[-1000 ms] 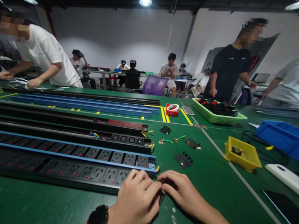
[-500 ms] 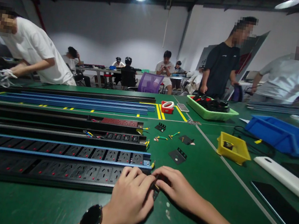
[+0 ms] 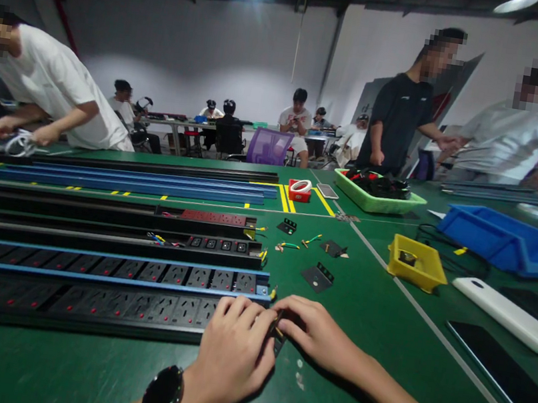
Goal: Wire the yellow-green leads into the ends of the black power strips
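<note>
My left hand (image 3: 235, 351), with a dark watch (image 3: 162, 396) at its wrist, lies closed over the right end of the nearest black power strip (image 3: 132, 308). Its fingers curl over the far side and hide that end. Opposite it, my right hand (image 3: 317, 333) pinches a small black end bracket (image 3: 280, 342) against the strip's end; a brassy bit shows by the fingertips. Just behind lies a blue-edged power strip (image 3: 177, 275) with a yellow-green wire (image 3: 273, 293) at its end. A loose black bracket (image 3: 317, 277) rests beyond my right hand.
Farther back lie open black strips (image 3: 205, 254) and blue rails (image 3: 150, 185). Small wires (image 3: 312, 240) and brackets are scattered nearby. Right of them stand a yellow bin (image 3: 416, 264), a blue tray (image 3: 505, 247), a green basket (image 3: 380, 201) and a phone (image 3: 505, 378). Co-workers (image 3: 396, 123) stand across the table.
My hands keep almost the same place at the strip's end. Across the table, the co-worker in the dark shirt has stretched an arm toward the person at right; the person at left has shifted both hands.
</note>
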`<state>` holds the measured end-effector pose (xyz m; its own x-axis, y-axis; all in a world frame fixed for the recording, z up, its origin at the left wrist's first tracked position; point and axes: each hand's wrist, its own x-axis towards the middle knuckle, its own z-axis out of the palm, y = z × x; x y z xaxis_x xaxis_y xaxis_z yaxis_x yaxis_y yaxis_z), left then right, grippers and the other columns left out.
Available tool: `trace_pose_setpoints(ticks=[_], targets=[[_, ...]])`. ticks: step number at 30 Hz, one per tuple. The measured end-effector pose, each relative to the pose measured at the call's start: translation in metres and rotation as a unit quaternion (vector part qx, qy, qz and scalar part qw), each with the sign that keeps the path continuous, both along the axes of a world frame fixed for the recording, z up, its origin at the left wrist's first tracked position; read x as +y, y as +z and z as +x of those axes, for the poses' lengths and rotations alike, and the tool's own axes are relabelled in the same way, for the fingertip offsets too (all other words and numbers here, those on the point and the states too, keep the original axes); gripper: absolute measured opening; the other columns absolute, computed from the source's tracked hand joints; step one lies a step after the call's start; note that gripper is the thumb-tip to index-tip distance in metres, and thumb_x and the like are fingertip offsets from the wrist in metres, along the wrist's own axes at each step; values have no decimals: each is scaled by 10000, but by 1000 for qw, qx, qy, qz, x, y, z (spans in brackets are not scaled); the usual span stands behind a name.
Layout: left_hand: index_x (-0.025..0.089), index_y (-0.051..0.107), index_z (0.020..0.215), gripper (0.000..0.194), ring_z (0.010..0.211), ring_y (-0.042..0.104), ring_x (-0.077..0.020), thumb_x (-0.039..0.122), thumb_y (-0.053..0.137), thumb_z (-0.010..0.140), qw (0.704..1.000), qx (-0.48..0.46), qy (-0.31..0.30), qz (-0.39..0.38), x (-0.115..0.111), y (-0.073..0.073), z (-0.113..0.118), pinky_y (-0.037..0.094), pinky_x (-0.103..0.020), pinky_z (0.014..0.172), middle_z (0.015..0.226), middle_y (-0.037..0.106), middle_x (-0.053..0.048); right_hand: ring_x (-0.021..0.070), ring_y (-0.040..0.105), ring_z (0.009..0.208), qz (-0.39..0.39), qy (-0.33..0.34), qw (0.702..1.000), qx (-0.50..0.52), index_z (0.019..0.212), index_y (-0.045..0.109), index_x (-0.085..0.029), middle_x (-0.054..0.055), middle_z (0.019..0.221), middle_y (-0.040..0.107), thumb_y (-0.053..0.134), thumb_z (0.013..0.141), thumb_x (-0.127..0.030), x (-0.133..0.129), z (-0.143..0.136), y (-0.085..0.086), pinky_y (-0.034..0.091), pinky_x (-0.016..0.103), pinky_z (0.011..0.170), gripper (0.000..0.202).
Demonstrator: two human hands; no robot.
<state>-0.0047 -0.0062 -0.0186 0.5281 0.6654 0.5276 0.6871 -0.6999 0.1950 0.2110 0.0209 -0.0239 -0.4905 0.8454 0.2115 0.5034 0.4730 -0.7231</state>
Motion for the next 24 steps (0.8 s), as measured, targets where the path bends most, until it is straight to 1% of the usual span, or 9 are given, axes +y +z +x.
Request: trace_pose_setpoints(ticks=[13,17,20,21,23,24], targets=[[230,632,1159,242,970,601,-258,252,592,922,1000,-5,-2,2,0,4,0,374,-430,851,1060,721,-37,227,679,1056,1,3,1000,16,1184,693,-224,74,1131,735,585,1021,-249,-1,4,5,501,340,948,197],[225,630,1154,238,972,599,-261,247,589,921,1000,-21,-10,-2,-1,5,0,372,-433,850,1058,718,-40,224,681,1028,12,-16,999,25,1167,707,-220,71,1100,740,583,1032,-319,0,8,6,502,332,922,209],[221,630,1137,224,971,594,-259,247,592,917,999,-42,-16,-9,-1,7,0,369,-434,855,1051,713,-38,227,682,985,16,-56,997,51,1073,735,-213,71,1043,749,542,1046,-415,2,12,6,502,342,900,280],[220,631,1127,216,968,591,-258,245,594,916,999,-48,-18,-11,-1,8,0,368,-432,854,1046,710,-39,224,682,937,11,-81,994,68,1031,741,-209,67,992,748,522,1048,-453,4,13,5,507,338,861,328],[217,635,1100,189,948,580,-254,242,592,917,998,-59,-20,-13,-2,9,-1,366,-424,838,1019,698,-40,198,656,764,-19,-143,982,121,957,741,-198,52,852,718,488,1036,-542,9,17,3,503,307,702,435],[216,637,1082,171,929,573,-251,241,587,920,998,-64,-22,-13,-2,9,-1,363,-417,823,997,689,-41,176,613,659,-42,-177,970,159,926,736,-192,38,783,686,487,1017,-591,12,20,3,472,284,602,479]])
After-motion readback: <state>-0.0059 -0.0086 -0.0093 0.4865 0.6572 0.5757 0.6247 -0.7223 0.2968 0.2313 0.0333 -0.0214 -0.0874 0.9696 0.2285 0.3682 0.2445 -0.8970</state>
